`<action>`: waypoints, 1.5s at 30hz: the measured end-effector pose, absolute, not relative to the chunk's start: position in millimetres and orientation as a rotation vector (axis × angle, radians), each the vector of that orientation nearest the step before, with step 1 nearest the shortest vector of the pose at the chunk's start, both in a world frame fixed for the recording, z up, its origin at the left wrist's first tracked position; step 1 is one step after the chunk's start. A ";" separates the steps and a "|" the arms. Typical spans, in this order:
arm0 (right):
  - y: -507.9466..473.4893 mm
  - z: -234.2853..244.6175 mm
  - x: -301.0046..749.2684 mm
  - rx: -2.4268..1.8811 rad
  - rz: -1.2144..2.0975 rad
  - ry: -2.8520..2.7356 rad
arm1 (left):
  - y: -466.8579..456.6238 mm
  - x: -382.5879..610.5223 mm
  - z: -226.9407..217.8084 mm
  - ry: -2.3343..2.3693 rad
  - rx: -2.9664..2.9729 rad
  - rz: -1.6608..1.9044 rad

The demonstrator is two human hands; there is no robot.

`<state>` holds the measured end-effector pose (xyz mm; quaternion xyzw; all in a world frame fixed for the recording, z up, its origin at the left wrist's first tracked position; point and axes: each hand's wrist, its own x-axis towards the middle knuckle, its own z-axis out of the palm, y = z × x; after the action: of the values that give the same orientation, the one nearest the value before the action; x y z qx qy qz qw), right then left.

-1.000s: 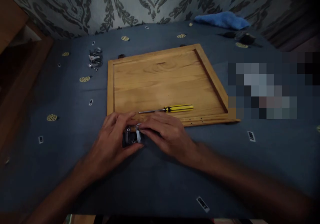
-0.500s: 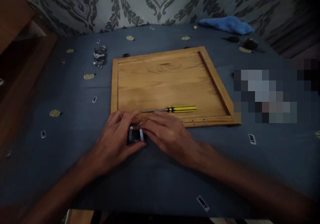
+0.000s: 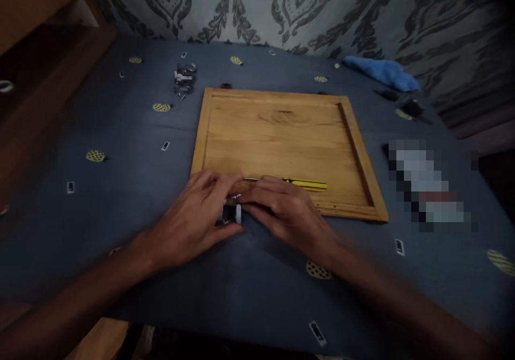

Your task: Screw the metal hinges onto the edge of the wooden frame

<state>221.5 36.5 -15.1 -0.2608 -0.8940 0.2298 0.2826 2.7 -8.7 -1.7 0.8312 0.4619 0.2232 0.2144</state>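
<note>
A dark blue-grey cloth cover [image 3: 132, 151] with printed yellow pineapples and white labels lies beneath the 2 hands and extends beyond them on all sides. A pale grey curtain-like backdrop [image 3: 241, 16] with dark scroll and leaf patterns stands well beyond the hands. A brown wooden cabinet-like structure [image 3: 60, 75] stands well to the left of the left hand.

A rectangular light-brown wooden panel [image 3: 277, 145] with a raised frame lies flat directly ahead of the hands; the fingers hide part of its near edge. Small dark holes show in the near rail, just right of the right hand.

The left hand [image 3: 197, 210] curls around a small silver-and-dark metal fitting [image 3: 238, 214], fingers on the far side and thumb along the near side. The right hand [image 3: 285, 210] is bent, its thumb and fingertips close together at the fitting; whether they grip anything cannot be told.

A crumpled bright blue cloth [image 3: 380, 73] lies far ahead and right of the right hand. A pixelated oblong object [image 3: 426, 183] lies nearer, on the same side. A yellow-and-black-handled screwdriver [image 3: 308, 184] lies on the panel just beyond the right hand, its metal shaft partly hidden by the fingers. A cluster of silver metal hardware [image 3: 185, 80] lies well beyond the left hand.
</note>
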 end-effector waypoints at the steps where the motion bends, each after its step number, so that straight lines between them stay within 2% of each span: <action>1: 36.1 -16.5 222.6 -0.708 0.624 -2.377 | -8.8 2.9 -2.2 1.275 2.304 0.625; 9: 38.0 -14.3 228.7 -0.761 0.659 -2.376 | -7.9 5.5 -4.9 1.270 2.258 0.652; 17: 50.3 -0.3 223.9 -0.593 0.497 -2.654 | -8.2 7.2 -5.7 1.259 2.223 0.696; 34: 67.7 14.7 219.8 -0.320 0.522 -2.838 | -6.9 6.6 -6.0 1.246 2.184 0.669; 40: 59.9 13.2 241.0 -0.542 0.541 -2.699 | -8.3 6.4 -7.1 1.261 2.207 0.681; 45: 54.9 0.2 280.8 -0.894 0.200 -2.569 | -9.2 4.3 -8.0 1.279 2.247 0.674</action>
<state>280.8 54.9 0.2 -0.3208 -0.9217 0.0718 0.2058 4.3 -9.2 -8.0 0.8179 0.4656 0.2454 0.2326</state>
